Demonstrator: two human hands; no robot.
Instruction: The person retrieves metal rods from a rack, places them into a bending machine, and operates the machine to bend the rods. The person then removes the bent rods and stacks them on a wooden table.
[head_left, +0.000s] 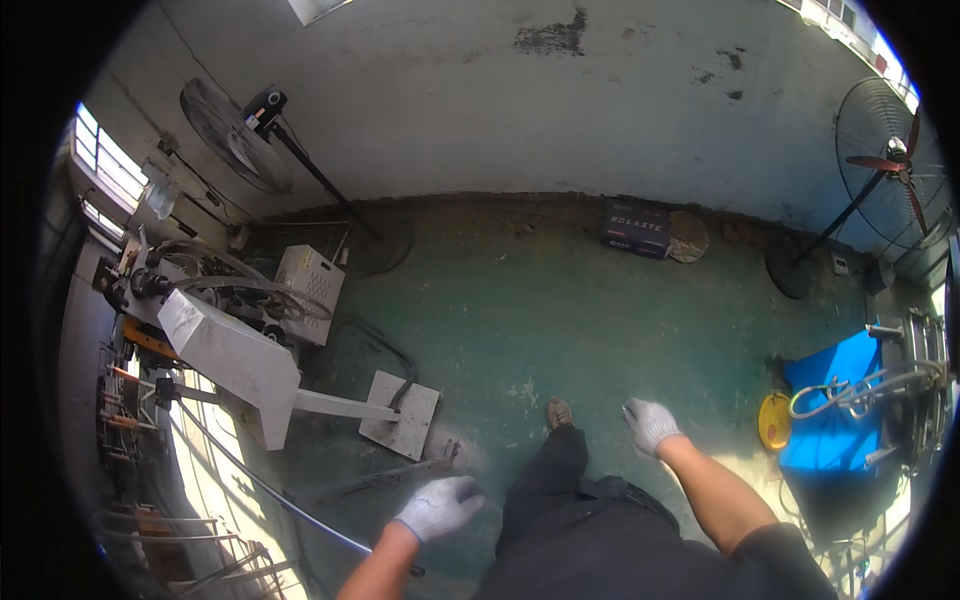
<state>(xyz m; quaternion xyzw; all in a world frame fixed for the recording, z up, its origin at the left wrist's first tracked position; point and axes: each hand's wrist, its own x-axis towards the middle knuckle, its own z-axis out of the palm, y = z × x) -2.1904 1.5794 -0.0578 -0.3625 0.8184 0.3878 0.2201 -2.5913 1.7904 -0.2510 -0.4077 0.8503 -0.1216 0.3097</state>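
My left hand (440, 507), in a white knit glove, hangs low in front of me with its fingers loosely bent and a little apart. Nothing shows in it. To its left a metal rod or tube (290, 505) slants down past my forearm. My right hand (652, 428), gloved the same way, is held out ahead of my right hip. Its fingers are curled in, and a small greyish bit shows at their tips, too small to name. Neither hand touches any equipment. One brown shoe (560, 412) is forward on the green floor (500, 320).
At left stands a grey machine (235, 345) with an arm over a metal base plate (412, 425). A vented white cabinet (308, 290) and pedestal fan (235, 135) are behind it. Ahead lies a dark box (636, 228). At right are another fan (890, 165), a blue cabinet (825, 405) and a yellow disc (774, 421).
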